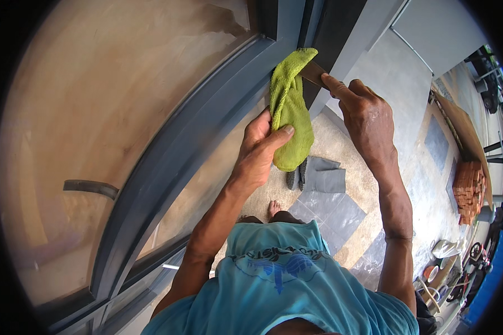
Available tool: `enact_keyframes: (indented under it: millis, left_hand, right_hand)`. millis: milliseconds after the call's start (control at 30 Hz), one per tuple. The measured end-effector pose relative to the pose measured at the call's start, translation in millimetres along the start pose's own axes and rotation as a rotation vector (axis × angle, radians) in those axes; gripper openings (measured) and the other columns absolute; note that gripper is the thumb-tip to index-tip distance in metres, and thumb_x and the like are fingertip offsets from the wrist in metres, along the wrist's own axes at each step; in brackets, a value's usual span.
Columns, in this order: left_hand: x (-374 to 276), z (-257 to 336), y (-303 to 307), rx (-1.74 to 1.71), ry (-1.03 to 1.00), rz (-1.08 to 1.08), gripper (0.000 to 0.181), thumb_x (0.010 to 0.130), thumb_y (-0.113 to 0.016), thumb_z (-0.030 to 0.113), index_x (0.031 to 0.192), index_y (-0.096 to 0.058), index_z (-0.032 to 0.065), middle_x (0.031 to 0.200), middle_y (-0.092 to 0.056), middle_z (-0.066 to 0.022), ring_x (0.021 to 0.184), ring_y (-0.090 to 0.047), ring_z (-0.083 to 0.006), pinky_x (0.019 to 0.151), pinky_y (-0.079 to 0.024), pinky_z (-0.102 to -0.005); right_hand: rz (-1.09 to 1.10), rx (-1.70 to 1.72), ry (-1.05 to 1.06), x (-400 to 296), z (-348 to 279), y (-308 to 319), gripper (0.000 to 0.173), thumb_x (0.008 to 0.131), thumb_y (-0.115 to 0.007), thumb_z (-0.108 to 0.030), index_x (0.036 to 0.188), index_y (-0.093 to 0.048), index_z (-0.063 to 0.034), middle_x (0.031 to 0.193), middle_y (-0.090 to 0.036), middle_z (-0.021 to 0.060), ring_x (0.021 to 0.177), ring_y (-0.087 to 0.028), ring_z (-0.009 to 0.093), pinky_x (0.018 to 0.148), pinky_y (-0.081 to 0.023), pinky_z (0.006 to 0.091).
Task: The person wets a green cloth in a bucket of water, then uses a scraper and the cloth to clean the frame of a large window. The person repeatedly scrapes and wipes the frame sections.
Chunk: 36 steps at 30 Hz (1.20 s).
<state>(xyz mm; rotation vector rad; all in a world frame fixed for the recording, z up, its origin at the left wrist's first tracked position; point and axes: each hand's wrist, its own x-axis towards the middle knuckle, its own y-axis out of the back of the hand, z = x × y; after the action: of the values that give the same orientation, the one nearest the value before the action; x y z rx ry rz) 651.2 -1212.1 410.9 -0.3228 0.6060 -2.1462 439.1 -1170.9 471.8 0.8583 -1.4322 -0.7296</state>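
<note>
My left hand (262, 148) grips a lime-green towelling cloth (294, 138), its thumb pressed on the lower half. The cloth's upper end folds over the tip of a flat, brownish blade (314, 75), which looks like a scraper or putty knife. My right hand (366, 111) holds that tool, index finger laid along the blade; the handle is hidden in the fist. Both hands are raised beside a dark grey metal frame (193, 109) with a large glass pane (88, 104) at left. Whether the cloth touches the frame, I cannot tell.
Grey rubber boots (322, 173) lie on the floor below my hands. A stack of red bricks (469, 188) stands at right beside a brown sheet (465, 121). A light grey wall (385, 79) rises past the frame. An orange bucket (431, 273) and clutter sit lower right.
</note>
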Motion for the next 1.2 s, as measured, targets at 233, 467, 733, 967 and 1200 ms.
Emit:
enact_keyframes:
  millis: [233,467,733,967,1200]
  left_hand:
    - [-51.9,6.3,15.3,0.079,0.019,0.035,0.043,0.097,-0.061,0.008,0.138,-0.052,-0.0041,0.123,-0.064,-0.0117,0.113,-0.062,-0.0154,0.103,-0.051,-0.0350]
    - [-123.2,26.1,37.2,0.177,0.008,0.084,0.046,0.098,-0.060,0.007,0.141,-0.049,-0.0040,0.125,-0.063,-0.0137,0.115,-0.062,-0.0177,0.104,-0.051,-0.0367]
    - [-208.1,34.8,69.5,0.162,0.029,0.130,0.046,0.097,-0.061,0.004,0.140,-0.050,-0.0050,0.124,-0.064,-0.0127,0.116,-0.061,-0.0167,0.105,-0.048,-0.0357]
    - [-255.0,45.0,90.4,0.241,0.005,0.225,0.041,0.096,-0.061,0.002,0.136,-0.054,-0.0045,0.120,-0.066,-0.0111,0.111,-0.063,-0.0153,0.102,-0.049,-0.0340]
    - [-327.6,57.9,140.2,0.302,0.174,0.106,0.045,0.085,-0.066,0.001,0.130,-0.060,-0.0033,0.119,-0.068,-0.0102,0.110,-0.064,-0.0182,0.100,-0.050,-0.0359]
  right_hand:
    - [-0.046,0.018,0.072,-18.6,-40.5,12.6,0.047,0.085,-0.075,0.000,0.126,-0.074,-0.0228,0.078,-0.069,0.0027,0.067,-0.068,0.017,0.059,-0.059,0.0317]
    - [-0.035,0.108,0.098,-39.2,-96.2,30.2,0.045,0.085,-0.074,-0.001,0.125,-0.075,-0.0221,0.074,-0.065,0.0027,0.066,-0.065,0.017,0.058,-0.058,0.0332]
    - [-0.104,0.207,0.184,-66.1,-164.6,53.0,0.049,0.080,-0.073,-0.004,0.126,-0.073,-0.0190,0.072,-0.052,0.0018,0.067,-0.062,0.017,0.055,-0.056,0.0349]
    - [-0.142,0.289,0.257,-75.9,-197.6,60.7,0.052,0.077,-0.072,-0.006,0.128,-0.071,-0.0175,0.072,-0.052,0.0031,0.067,-0.062,0.020,0.055,-0.055,0.0350]
    - [-0.408,0.763,0.415,-88.0,-233.8,51.8,0.041,0.081,-0.072,-0.010,0.122,-0.073,-0.0168,0.072,-0.059,0.0029,0.068,-0.067,0.023,0.054,-0.051,0.0383]
